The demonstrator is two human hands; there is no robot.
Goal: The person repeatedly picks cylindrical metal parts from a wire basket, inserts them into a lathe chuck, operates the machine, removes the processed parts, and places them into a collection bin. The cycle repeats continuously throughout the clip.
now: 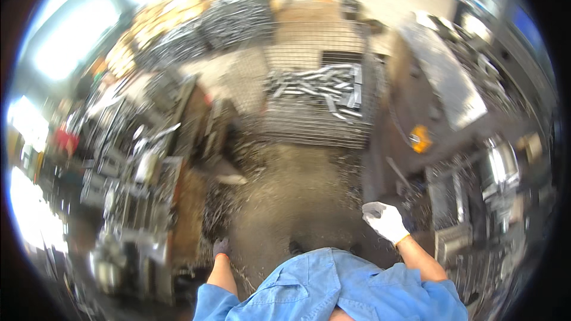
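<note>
Hand [384, 221], right: one; left hand [220, 247]: one; wire basket [315, 134]: one.

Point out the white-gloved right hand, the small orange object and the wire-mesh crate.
White-gloved right hand [385, 221], head view: glove's middle.
Small orange object [423, 139], head view: its middle.
Wire-mesh crate [314, 135], head view: near-side mesh.

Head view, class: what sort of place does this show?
Probably a metalworking shop: long silvery metal pieces lie in a grey wire-mesh crate, and dark, shaving-like scraps litter the brown floor.
</note>
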